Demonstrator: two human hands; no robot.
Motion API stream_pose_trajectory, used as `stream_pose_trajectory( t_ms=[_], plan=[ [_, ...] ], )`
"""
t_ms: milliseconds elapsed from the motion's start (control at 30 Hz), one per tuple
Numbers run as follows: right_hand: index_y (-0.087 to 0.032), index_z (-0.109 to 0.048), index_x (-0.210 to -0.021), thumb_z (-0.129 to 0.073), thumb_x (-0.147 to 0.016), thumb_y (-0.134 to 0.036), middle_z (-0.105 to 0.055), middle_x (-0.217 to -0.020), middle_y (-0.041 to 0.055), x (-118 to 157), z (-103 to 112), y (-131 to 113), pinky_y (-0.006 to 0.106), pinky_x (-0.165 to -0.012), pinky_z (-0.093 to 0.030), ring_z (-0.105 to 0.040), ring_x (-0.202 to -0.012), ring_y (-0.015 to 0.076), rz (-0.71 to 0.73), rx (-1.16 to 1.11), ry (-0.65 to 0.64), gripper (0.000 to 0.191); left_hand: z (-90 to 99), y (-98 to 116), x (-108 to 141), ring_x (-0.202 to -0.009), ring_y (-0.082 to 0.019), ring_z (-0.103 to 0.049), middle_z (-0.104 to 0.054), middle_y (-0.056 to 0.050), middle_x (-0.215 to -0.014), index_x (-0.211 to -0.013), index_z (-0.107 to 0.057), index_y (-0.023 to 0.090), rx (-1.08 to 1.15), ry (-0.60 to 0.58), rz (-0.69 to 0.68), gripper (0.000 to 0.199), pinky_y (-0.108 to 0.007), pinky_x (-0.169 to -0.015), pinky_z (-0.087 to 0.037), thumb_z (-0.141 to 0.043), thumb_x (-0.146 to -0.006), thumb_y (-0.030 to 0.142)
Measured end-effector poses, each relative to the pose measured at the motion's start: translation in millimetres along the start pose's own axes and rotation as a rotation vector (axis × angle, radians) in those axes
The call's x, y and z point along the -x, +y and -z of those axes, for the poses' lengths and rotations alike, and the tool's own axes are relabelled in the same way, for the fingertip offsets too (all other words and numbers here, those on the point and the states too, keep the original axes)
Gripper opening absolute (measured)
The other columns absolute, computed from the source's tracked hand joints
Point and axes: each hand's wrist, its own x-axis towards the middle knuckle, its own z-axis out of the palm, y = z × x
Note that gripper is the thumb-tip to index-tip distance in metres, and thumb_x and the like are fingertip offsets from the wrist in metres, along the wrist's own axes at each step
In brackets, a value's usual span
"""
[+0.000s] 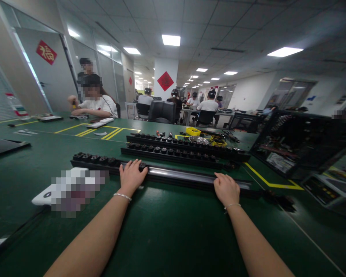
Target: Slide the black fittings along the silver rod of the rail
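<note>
A long black rail (184,176) lies across the green table, with several black socket modules (95,158) seated in its left part and a bare, shiny channel to the right. My left hand (132,176) rests on the rail near its middle, its fingers around a black module (143,166) at its right side. Toward the rail's right part, my right hand (227,189) holds the near edge with curled fingers. Behind it lie two more black rails (173,157) filled with round modules.
On the left is a white device (43,195) with a cable. Yellow trays (193,131) and loose parts lie behind the rails. An open black computer case (288,146) and a grey instrument (328,192) stand at right. A person (99,104) sits across the table, far left.
</note>
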Motion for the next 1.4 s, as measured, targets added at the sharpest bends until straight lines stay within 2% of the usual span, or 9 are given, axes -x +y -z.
stream_pose_trajectory(
  t_ms=[333, 1000, 1400],
  plan=[
    [-0.023, -0.057, -0.123, -0.027, -0.086, -0.028, -0.055, -0.128, 0.0009, -0.2, 1.8, 0.3, 0.042, -0.099, -0.032, -0.041, -0.121, 0.0222, 0.002, -0.011, -0.036, 0.048, 1.2, 0.5, 0.5, -0.129, -0.028, -0.035, -0.048, -0.003, -0.137, -0.125, -0.052, 0.025, -0.012, -0.015, -0.019, 0.053, -0.056, -0.107, -0.016, -0.036, -0.082, 0.051],
    [-0.025, -0.060, -0.118, -0.030, -0.085, -0.026, -0.058, -0.124, 0.0000, 0.1, -2.7, 1.4, 0.039, -0.098, -0.033, -0.044, -0.119, 0.0211, 0.010, -0.001, 0.024, 0.045, 0.4, 0.9, 1.9, -0.128, -0.028, -0.036, -0.050, -0.004, -0.135, -0.122, -0.054, 0.027, -0.036, 0.002, -0.066, 0.050, -0.058, -0.106, -0.016, -0.035, -0.083, 0.052],
    [-0.024, -0.057, -0.122, -0.024, -0.087, -0.030, -0.055, -0.129, 0.0001, -1.6, 0.1, 1.7, 0.041, -0.099, -0.031, -0.040, -0.122, 0.0209, 0.000, 0.009, -0.051, 0.049, -0.1, 0.4, 1.7, -0.129, -0.029, -0.034, -0.048, -0.004, -0.137, -0.124, -0.052, 0.031, -0.045, -0.024, -0.067, 0.051, -0.059, -0.106, -0.013, -0.033, -0.083, 0.056]
  ],
)
